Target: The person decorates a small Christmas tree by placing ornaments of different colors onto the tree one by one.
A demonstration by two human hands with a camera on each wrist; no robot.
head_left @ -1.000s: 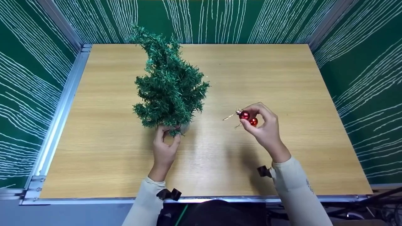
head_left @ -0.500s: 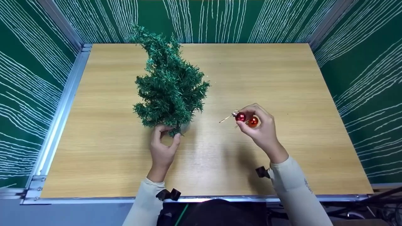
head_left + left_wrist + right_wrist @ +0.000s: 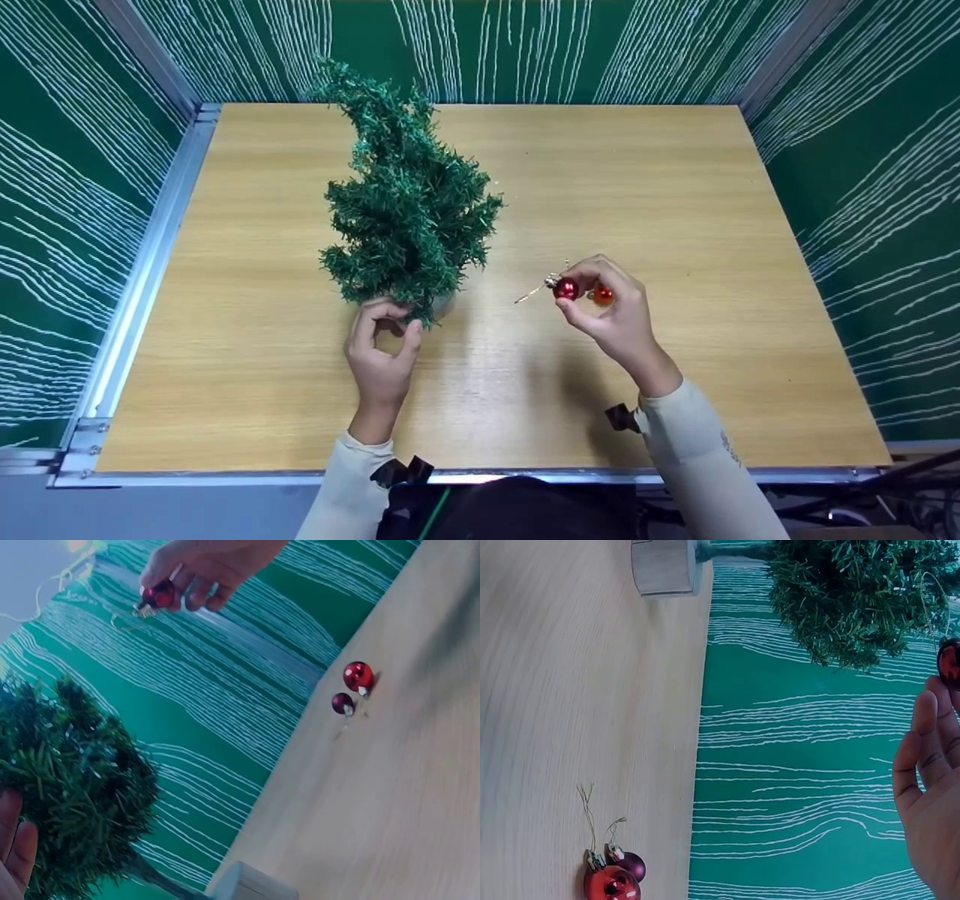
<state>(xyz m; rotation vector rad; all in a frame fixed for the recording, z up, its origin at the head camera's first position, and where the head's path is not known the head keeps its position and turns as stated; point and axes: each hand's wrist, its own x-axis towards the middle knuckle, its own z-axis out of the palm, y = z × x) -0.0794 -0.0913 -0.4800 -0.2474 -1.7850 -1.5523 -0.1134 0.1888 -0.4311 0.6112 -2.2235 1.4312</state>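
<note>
head: left hand [image 3: 381, 352] sits at the near foot of the small tree [image 3: 409, 202], finger and thumb curled on a low branch tip; it has slid slightly nearer since a second ago. Right hand [image 3: 611, 315], right of the tree, pinches a red bauble [image 3: 565, 289] (second one [image 3: 603, 295] tucked in the fingers); it has drifted toward the tree, so hanging looks close
left wrist: fingertips [image 3: 16, 844] touch the tree's needles; two spare baubles [image 3: 352, 688] on the table [image 3: 390, 802] beyond it
right wrist: fingers [image 3: 930, 765] curled, bauble barely in view; tree's base [image 3: 664, 566] on the table
</note>
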